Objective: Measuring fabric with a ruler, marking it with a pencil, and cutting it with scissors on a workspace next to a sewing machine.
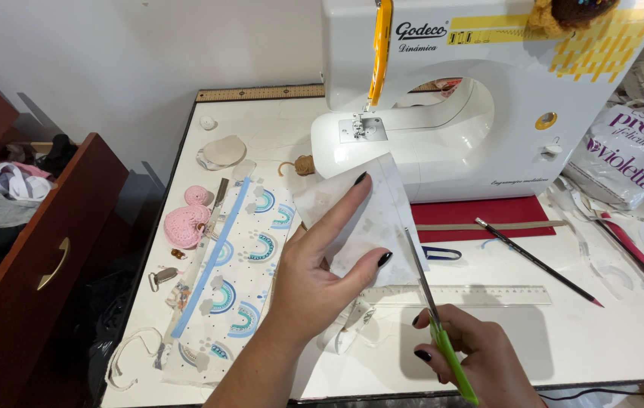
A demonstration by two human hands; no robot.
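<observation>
Bright, even light; soft shadow on the table (pixel 564 340) right of the scissors' grip; sharp focus, edges slightly bowed.

Sewing machine (pixel 481 91) at the back of the surface (pixel 609 340), ruler (pixel 473 295) and pencil (pixel 537 261) before it, printed cloth (pixel 235 279) to the left, open drawer (pixel 27 279) left of the surface

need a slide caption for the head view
Left hand holds white fabric while right hand cuts it with green-handled scissors beside a sewing machine.
</observation>
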